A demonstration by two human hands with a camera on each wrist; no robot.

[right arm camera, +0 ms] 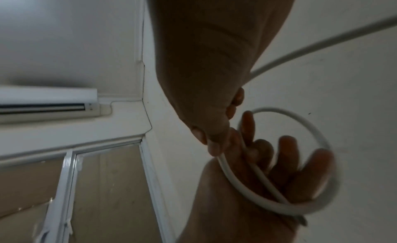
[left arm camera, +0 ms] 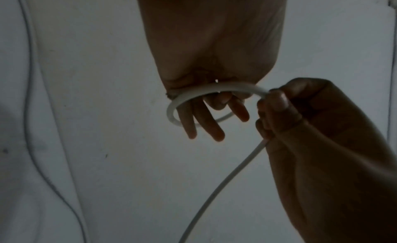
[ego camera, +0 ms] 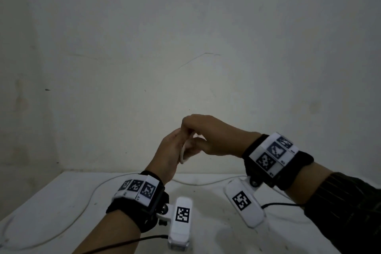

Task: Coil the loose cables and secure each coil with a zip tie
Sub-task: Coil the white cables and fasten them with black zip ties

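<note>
Both hands are raised above the white table [ego camera: 41, 202], meeting in the middle. A white cable [ego camera: 182, 155] is looped round the straight, spread fingers of my left hand [ego camera: 171, 150]. In the left wrist view the loop [left arm camera: 214, 88] circles the left hand [left arm camera: 212, 128], and the right hand [left arm camera: 272, 100] pinches the cable beside it. The right wrist view shows the right hand [right arm camera: 212, 144] pinching the cable [right arm camera: 311, 128] by thumb and finger, with the left hand [right arm camera: 287, 158] inside the loop. The rest of the cable trails down onto the table. No zip tie is in view.
The slack cable [ego camera: 92, 198] curves over the table's left and back. Black leads [ego camera: 276, 205] run from the wrist cameras. A plain wall stands close behind the table. An air conditioner [right arm camera: 47, 100] and a white frame [right arm camera: 64, 178] show overhead in the right wrist view.
</note>
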